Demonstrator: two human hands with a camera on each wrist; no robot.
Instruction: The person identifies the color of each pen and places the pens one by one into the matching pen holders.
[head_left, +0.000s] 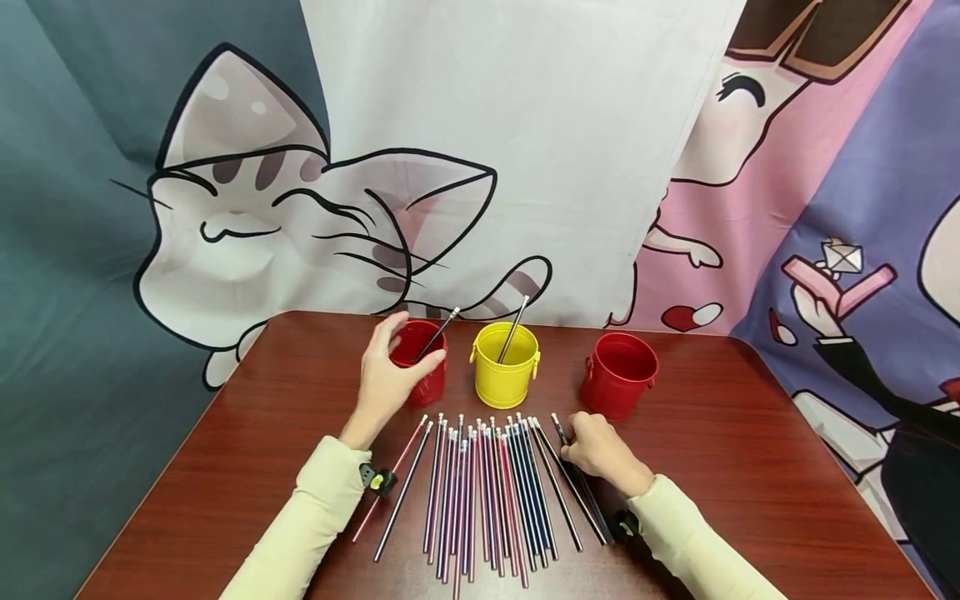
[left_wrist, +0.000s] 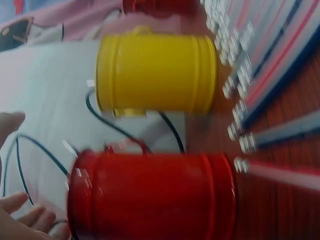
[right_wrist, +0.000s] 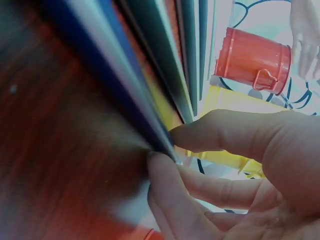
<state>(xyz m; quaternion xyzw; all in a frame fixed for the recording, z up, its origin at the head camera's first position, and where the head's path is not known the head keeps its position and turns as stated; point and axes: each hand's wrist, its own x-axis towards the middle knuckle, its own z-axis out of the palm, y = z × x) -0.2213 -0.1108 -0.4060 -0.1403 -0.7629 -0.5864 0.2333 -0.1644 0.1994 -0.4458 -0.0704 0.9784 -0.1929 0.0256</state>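
Note:
My left hand [head_left: 384, 377] is beside the left red bucket [left_wrist: 150, 195], fingers spread above its rim and holding nothing. A dark pencil [head_left: 438, 333] leans inside that bucket. Another pencil [head_left: 513, 330] stands tilted in the yellow bucket [head_left: 501, 385]. At the right end of a row of pencils [head_left: 472, 500], my right hand [head_left: 600, 450] pinches a dark blue pencil [right_wrist: 127, 90] near its eraser end, between thumb and fingertips. That pencil lies low against the table. The left wrist view is blurred.
To the right stands a second red bucket [head_left: 619, 375], just beyond my right hand. The pencils lie fanned with white erasers toward the buckets. A printed cloth [head_left: 510, 150] hangs behind the brown table [head_left: 225, 500].

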